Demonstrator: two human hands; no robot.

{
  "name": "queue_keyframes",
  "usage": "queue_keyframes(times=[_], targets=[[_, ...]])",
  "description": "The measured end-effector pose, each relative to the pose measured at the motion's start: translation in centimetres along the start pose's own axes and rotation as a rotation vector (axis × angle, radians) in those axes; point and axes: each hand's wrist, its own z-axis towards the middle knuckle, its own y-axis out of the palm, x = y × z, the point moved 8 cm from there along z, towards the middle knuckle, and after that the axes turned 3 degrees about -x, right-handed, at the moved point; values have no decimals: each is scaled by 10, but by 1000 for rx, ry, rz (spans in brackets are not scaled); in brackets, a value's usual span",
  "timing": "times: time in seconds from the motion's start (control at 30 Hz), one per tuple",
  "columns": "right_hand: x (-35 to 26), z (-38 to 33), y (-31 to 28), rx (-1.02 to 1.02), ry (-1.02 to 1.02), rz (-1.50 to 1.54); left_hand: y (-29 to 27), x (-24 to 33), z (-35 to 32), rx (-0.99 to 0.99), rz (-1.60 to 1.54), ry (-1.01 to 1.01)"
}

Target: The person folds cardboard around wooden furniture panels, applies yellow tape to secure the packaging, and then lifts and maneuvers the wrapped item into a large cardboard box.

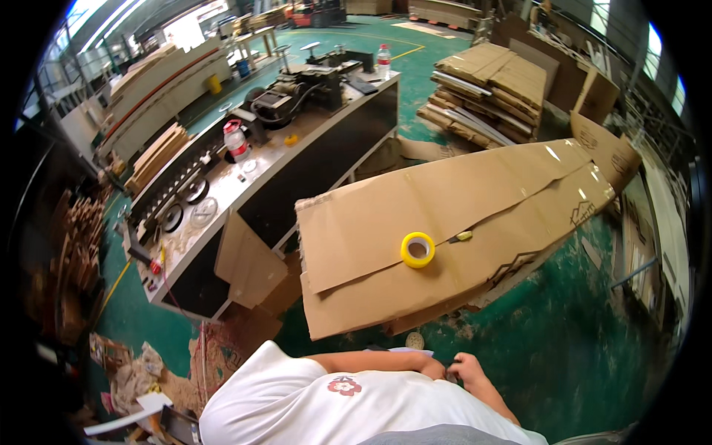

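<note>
Where the person's forearms meet close to the white shirt at the near edge, the left hand and right hand touch, fingers curled around something small and dark; their grip cannot be told. Just beyond them lies a flattened cardboard sheet, carrying a yellow tape roll near its middle. A cluttered table stands far left.

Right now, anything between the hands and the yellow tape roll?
Nothing visible. Both hands sit together close to the body, past the near edge of the cardboard. The tape roll lies on open cardboard; a small yellow cutter lies beside it.
</note>
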Motion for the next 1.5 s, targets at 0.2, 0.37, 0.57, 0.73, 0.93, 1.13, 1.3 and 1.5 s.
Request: queue_keyframes(times=[0.2,0.37,0.57,0.73,0.93,1.13,1.3,1.5], targets=[[11,-72,28,-200,-8,15,-7,3,-41,73,-154,-502],[19,-125,48,-523,44,105,-2,-8,-56,129,44,-633],[-5,-136,72,-1032,-32,32,29,-34,-99,257,79,-526],[37,-62,107,-1415,-135,-52,23,40,-264,1298,-67,-641],[-50,1,104,-1334,-132,-544,196,44,-336,1846,-340,-980],[-49,46,316,-1378,-446,-919,251,77,-323,2180,-533,-1068],[24,-17,412,-1983,-623,-919,280,98,-300,2384,-657,-1093],[24,-4,460,-1441,-1058,-1533,294,130,-263,2531,-748,-1045]])
